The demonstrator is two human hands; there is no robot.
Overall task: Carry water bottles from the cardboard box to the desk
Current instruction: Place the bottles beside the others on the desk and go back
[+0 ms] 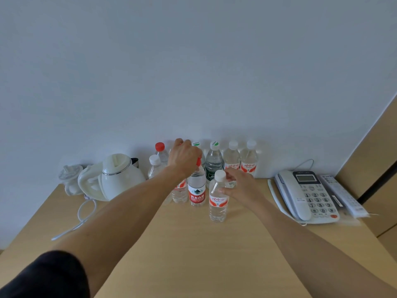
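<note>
I am pinching the white-capped bottle [218, 201] at frame centre with my right hand [240, 187]; my left hand [184, 157] is clamping the red-capped bottle [197, 188]'s neck. Both seem full, heavy and slippery, so shoulders are grippiest.

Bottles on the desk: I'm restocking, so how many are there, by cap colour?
White caps: 4
Red caps: 2
Green-and-white caps: 2
Cap hidden: 1
Total: 9 bottles

We read digits 1–9, 0 on the phone keypad [318, 202] — and "Nongfu Spring" on the red-labelled bottle [197, 195].
</note>
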